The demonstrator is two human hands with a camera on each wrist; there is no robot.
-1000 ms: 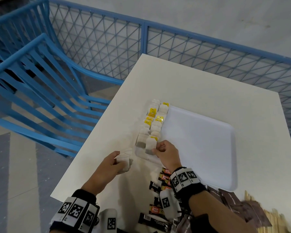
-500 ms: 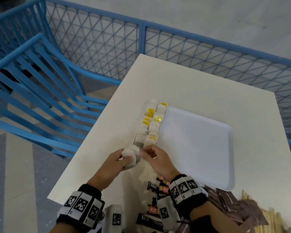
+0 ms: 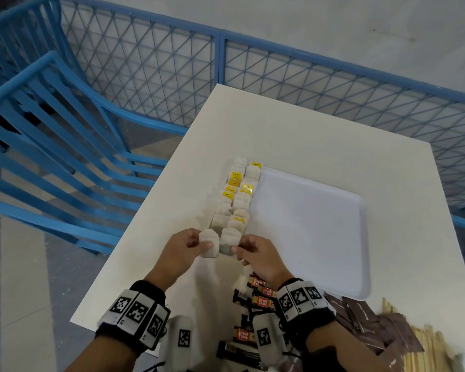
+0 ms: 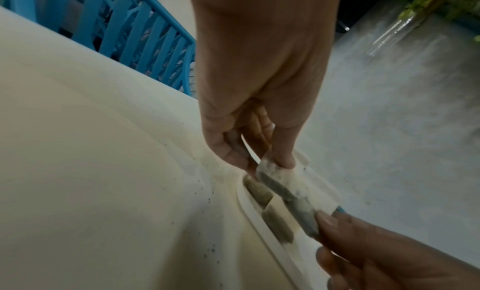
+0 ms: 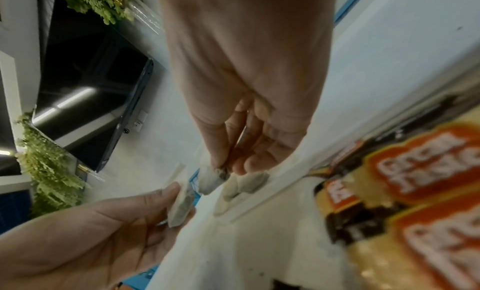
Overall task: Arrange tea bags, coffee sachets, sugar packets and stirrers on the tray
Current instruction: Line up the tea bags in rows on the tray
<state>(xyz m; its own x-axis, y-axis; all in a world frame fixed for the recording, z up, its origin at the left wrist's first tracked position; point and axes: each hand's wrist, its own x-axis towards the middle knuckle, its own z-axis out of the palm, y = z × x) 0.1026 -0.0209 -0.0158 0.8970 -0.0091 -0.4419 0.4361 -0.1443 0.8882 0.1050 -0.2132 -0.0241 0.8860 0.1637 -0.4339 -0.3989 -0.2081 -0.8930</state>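
Observation:
Two rows of tea bags (image 3: 238,200), some with yellow tags, lie along the left edge of the white tray (image 3: 309,232). At the near end of the rows my left hand (image 3: 199,244) pinches a tea bag (image 3: 208,244) just outside the tray's corner. My right hand (image 3: 238,251) pinches a second tea bag (image 3: 229,238) beside it, over the tray's near-left corner. The left wrist view shows my left hand (image 4: 262,167) gripping its bag (image 4: 278,172) above bags lying in the tray. In the right wrist view my right hand (image 5: 223,168) nips a bag (image 5: 209,182).
Coffee sachets (image 3: 263,298) lie scattered on the white table (image 3: 293,135) under my right wrist. Brown sugar packets (image 3: 365,318) and wooden stirrers (image 3: 427,353) sit at the near right. A blue fence (image 3: 218,63) and blue chair (image 3: 51,124) stand to the left and behind.
My left hand carried its tea bags right, up to the tray's near-left corner. My right hand drew back from the row's end and now pinches a tea bag beside the left hand.

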